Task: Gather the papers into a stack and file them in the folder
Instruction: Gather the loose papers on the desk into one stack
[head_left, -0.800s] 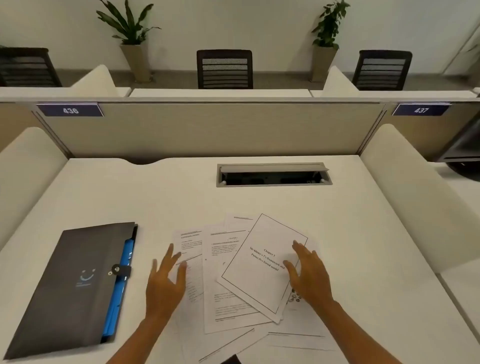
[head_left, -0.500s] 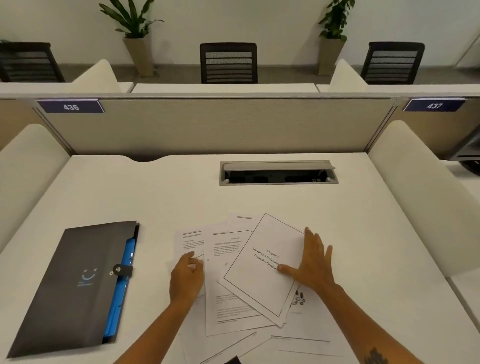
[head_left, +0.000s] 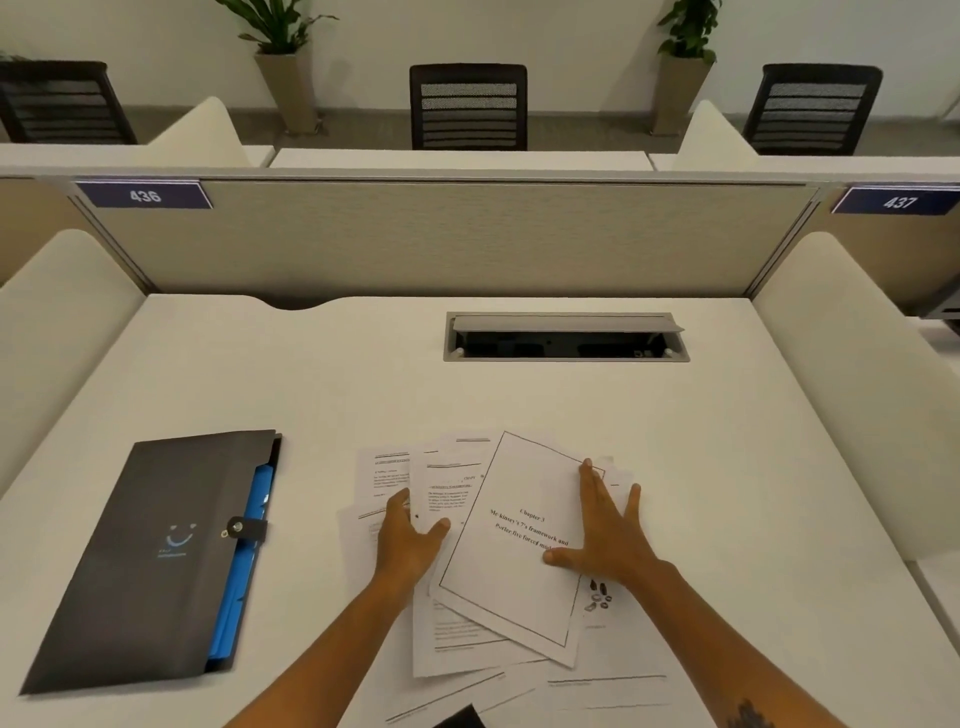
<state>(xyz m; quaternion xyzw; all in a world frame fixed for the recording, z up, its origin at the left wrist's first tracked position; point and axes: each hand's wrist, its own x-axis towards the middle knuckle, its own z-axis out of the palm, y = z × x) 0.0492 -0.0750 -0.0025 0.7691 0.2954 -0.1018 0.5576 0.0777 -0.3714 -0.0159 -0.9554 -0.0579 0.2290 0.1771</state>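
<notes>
Several printed white papers (head_left: 498, 566) lie fanned out and overlapping near the desk's front edge; the top sheet has a framed chapter title. My left hand (head_left: 408, 538) rests flat on the left sheets, fingers apart, thumb near the top sheet's left edge. My right hand (head_left: 608, 530) lies spread on the right side of the top sheet, fingers pointing away from me. A dark grey folder (head_left: 150, 561) with a snap strap and blue inner pockets lies closed to the left of the papers, apart from both hands.
The white desk (head_left: 727, 493) has an open cable tray (head_left: 566, 338) at its far middle. A beige partition (head_left: 457, 239) closes the back, and padded side dividers (head_left: 852, 364) flank the desk. A dark object (head_left: 460, 719) shows at the bottom edge.
My left hand slid right onto the left sheets and opened flat. My right hand stretched further up the top sheet, which has turned slightly.
</notes>
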